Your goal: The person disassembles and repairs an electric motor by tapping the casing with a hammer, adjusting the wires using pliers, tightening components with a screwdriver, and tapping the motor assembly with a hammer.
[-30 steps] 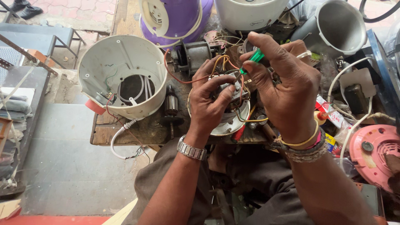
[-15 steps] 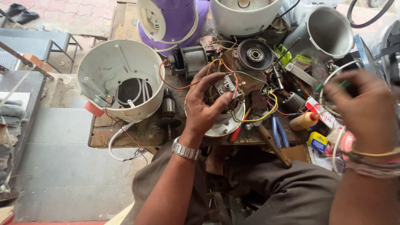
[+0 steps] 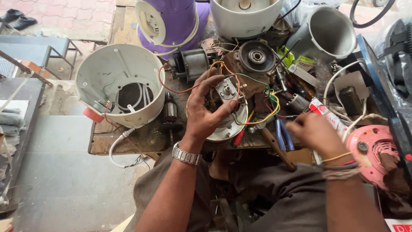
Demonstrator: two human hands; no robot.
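Left hand (image 3: 201, 114): I am seeing its fingers clamping the wired motor part (image 3: 225, 92).
Right hand (image 3: 311, 131): at 3 o'clock, blurred; I cannot tell its fingers.

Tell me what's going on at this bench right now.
A person sits at a cluttered wooden workbench among opened appliance parts. The left hand grips a small motor assembly with coloured wires, holding it over a white round base. The right hand is blurred, low over the tools near the blue-handled pliers; whether it holds anything is unclear. An empty white housing lies on its side to the left, with a purple appliance body behind it.
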